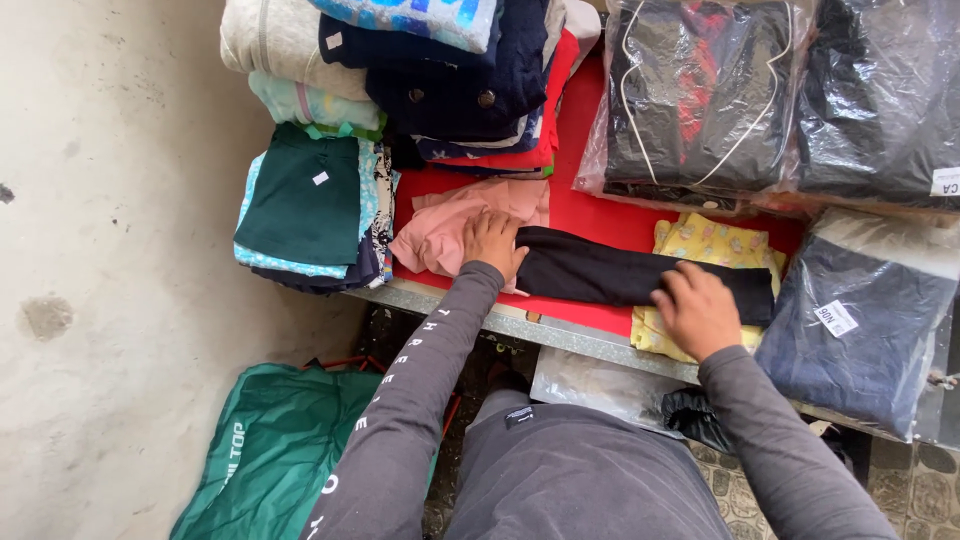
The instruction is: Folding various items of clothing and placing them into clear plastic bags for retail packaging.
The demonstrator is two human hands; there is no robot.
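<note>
Hands flat on a folded black garment at the near edge of the red table.
Left hand presses its left end beside a pink garment; right hand spreads open on its right end, over a yellow printed garment. Clear plastic bags behind hold dark folded clothes.

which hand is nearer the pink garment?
Left. The left hand rests at the pink garment, touching its edge beside the black cloth. The right hand is well off, on the black cloth's other end.
</note>
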